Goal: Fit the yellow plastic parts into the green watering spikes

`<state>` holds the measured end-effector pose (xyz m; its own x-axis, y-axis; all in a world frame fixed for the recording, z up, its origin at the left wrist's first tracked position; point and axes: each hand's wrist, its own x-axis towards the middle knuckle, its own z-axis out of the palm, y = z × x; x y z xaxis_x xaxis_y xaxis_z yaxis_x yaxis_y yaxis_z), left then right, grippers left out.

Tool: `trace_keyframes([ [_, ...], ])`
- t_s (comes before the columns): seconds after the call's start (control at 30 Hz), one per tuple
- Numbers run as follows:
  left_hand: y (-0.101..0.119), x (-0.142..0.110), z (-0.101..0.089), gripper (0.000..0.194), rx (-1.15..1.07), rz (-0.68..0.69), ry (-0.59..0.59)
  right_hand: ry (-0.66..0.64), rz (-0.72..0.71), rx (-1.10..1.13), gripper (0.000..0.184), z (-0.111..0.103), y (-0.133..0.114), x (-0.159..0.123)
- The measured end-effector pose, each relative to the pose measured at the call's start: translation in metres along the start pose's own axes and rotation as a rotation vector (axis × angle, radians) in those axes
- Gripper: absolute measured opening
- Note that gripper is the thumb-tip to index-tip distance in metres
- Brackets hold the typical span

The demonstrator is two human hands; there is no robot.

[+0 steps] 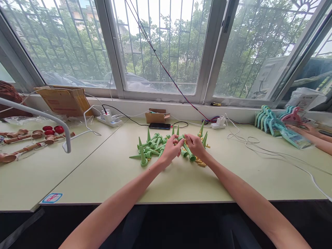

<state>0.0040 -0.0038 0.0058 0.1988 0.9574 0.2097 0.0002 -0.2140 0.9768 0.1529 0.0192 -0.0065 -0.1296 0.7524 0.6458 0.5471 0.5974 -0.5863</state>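
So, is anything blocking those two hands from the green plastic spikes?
Nothing visible: the left hand and right hand are both right at the green spikes. Some yellow pieces lie near the right hand, and the phone sits beyond the pile.

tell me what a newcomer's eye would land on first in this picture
Probably the heap of green spikes mid-picture on the pale table, with the left hand and right hand close together over it. The glossy red balls at the left would likely come next, then the teal plastic items at the far right.
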Motion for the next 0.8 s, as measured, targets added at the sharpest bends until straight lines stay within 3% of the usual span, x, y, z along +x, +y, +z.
trace_keyframes([
  [0.8,-0.0028,0.002,-0.0003,0.024,0.23,0.117,0.115,-0.042,-0.035,-0.019,0.043,0.0051,0.0016,-0.0025],
])
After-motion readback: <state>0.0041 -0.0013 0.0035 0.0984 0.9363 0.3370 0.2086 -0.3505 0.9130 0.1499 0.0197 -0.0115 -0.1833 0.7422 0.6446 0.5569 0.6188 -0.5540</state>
